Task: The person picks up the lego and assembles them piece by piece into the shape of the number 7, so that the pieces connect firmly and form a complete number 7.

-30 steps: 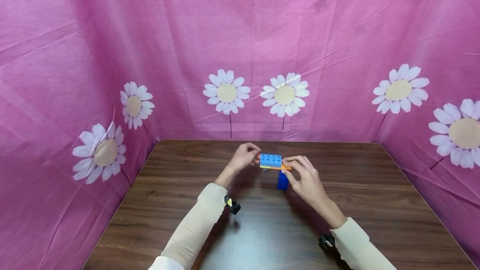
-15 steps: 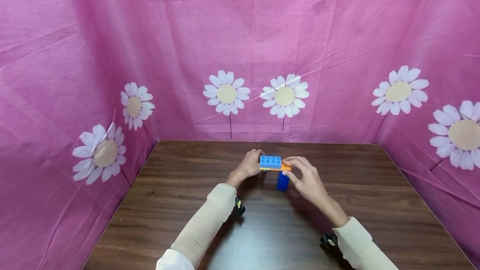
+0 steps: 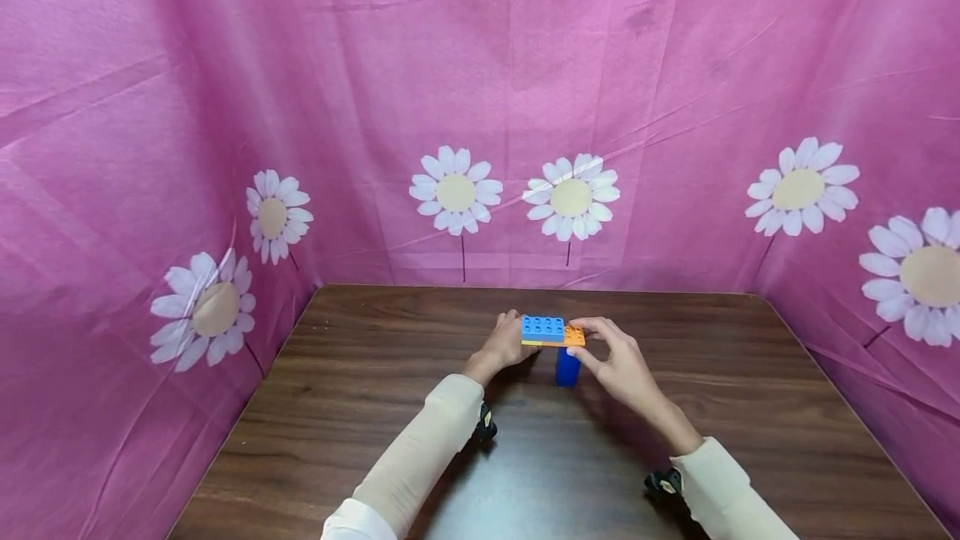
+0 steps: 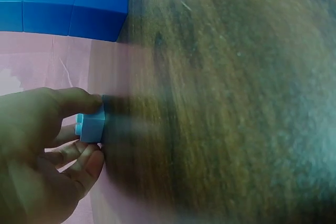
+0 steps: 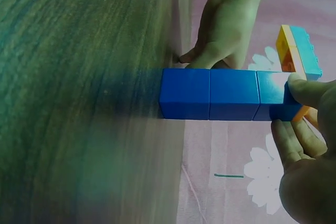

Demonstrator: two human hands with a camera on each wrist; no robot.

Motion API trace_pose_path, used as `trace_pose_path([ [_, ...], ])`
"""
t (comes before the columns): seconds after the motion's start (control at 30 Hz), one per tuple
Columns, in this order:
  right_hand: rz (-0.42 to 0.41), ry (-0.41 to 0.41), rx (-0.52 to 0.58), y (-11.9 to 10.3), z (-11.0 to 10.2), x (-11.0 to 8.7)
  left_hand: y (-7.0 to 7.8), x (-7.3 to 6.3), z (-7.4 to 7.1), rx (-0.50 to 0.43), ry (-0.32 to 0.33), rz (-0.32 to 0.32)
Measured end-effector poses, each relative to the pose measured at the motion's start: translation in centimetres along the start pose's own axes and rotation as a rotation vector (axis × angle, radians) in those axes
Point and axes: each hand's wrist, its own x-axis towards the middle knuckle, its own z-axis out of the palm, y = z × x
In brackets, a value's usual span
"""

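Note:
A column of dark blue toy building bricks (image 5: 210, 94) stands upright on the table. An orange brick (image 3: 575, 336) lies across its top and juts left, with a yellow brick (image 5: 285, 48) under the overhanging part. On these sits a light blue brick (image 3: 543, 328) with studs up. My right hand (image 3: 618, 361) grips the orange brick and the column's top between thumb and fingers. Below the overhang, my left hand (image 4: 42, 140) pinches a small light blue brick (image 4: 93, 129) at the table surface; the head view hides that brick behind the structure.
The brown wooden table (image 3: 360, 357) is enclosed on the back and sides by a pink cloth (image 3: 510, 65) printed with white daisies. Each sleeve carries a small black wrist camera, the left one (image 3: 487, 423) and the right one (image 3: 663, 484).
My left hand has moved right and down, from beside the overhang's left end to beneath it. The right hand keeps its grip, and the structure stays in place.

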Motion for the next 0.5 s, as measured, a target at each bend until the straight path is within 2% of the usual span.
trace_pose_path([
  [0.2, 0.070, -0.056, 0.007, 0.1, -0.2, 0.2, -0.4, 0.2, 0.4, -0.061, -0.020, -0.034],
  [0.33, 0.108, -0.101, 0.023, 0.0, -0.3, 0.3, -0.8, 0.3, 0.5, -0.083, -0.021, -0.023],
  [0.43, 0.127, -0.118, 0.035, -0.1, -0.3, 0.3, -1.1, 0.5, 0.5, -0.148, -0.003, -0.022],
  [0.47, 0.133, -0.120, 0.037, -0.1, -0.3, 0.3, -1.9, 1.0, 1.3, -0.172, 0.019, -0.012],
  [0.5, 0.138, -0.123, 0.044, 0.0, -0.3, 0.3, -2.0, 1.0, 1.3, -0.199, 0.027, -0.016],
])
